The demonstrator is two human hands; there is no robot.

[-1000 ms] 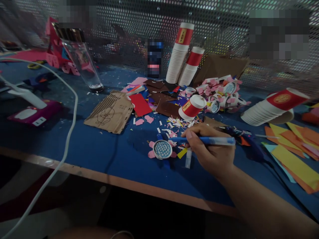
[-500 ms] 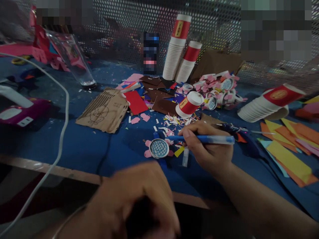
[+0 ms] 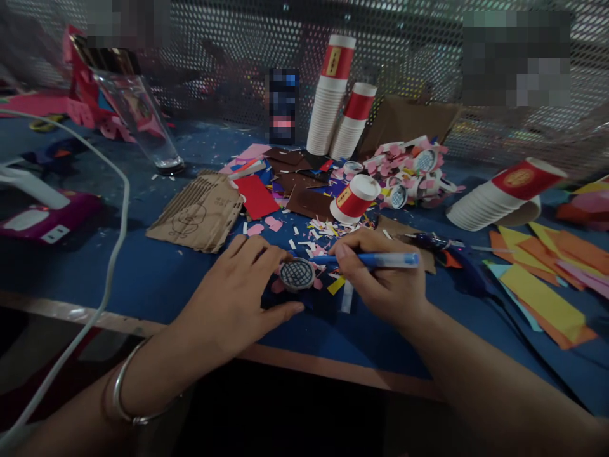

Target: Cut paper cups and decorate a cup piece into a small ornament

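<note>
A small round paper piece [image 3: 297,274] with a grid drawn on its face and pink tabs at its sides lies on the blue table. My left hand [image 3: 238,295] reaches over its left side, thumb and fingers apart, the fingertips at its upper left edge. My right hand [image 3: 387,279] grips a blue pen [image 3: 390,259], its tip pointing left at the piece's upper right edge. Paper scraps and a yellow strip [image 3: 336,285] lie between the piece and my right hand.
Stacked paper cups [image 3: 328,108] stand at the back. A red and white cup [image 3: 354,199] sits beyond my right hand, a glue gun [image 3: 457,263] right of it. Corrugated cardboard [image 3: 195,212] lies left, coloured paper strips [image 3: 547,292] right. A white cable [image 3: 117,254] crosses the left.
My left hand has moved from the near edge up to the round piece, and its fingers have spread. My right hand still holds the pen.
</note>
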